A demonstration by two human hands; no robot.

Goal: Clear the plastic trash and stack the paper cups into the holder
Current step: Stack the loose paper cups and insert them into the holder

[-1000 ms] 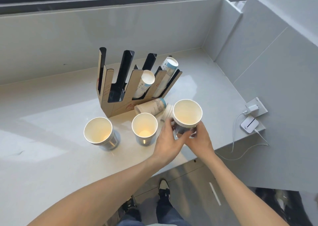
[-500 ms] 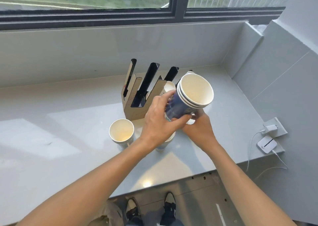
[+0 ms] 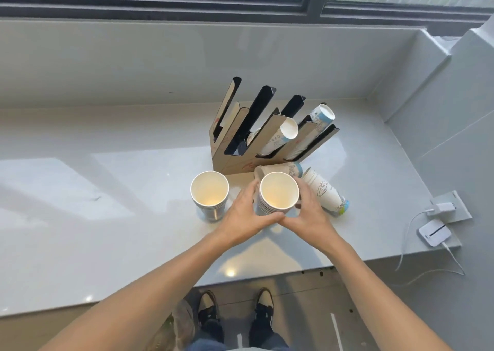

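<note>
Lowered since half a second ago, the cup stack (image 3: 278, 193) now stands upright on the counter (image 3: 107, 217) in front of the holder (image 3: 240, 160). From the left I note a second stack (image 3: 209, 195) standing alone, then the left hand (image 3: 247, 213) and right hand (image 3: 310, 214) both wrapped around the cup stack. Right of them, cups (image 3: 324, 192) lie on their sides.

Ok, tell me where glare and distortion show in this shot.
Head view: window light glares in broad pale patches on the counter, with a small bright spot near its front edge; the wide lens bows the window frame; the cup stack looks sharp.
</note>
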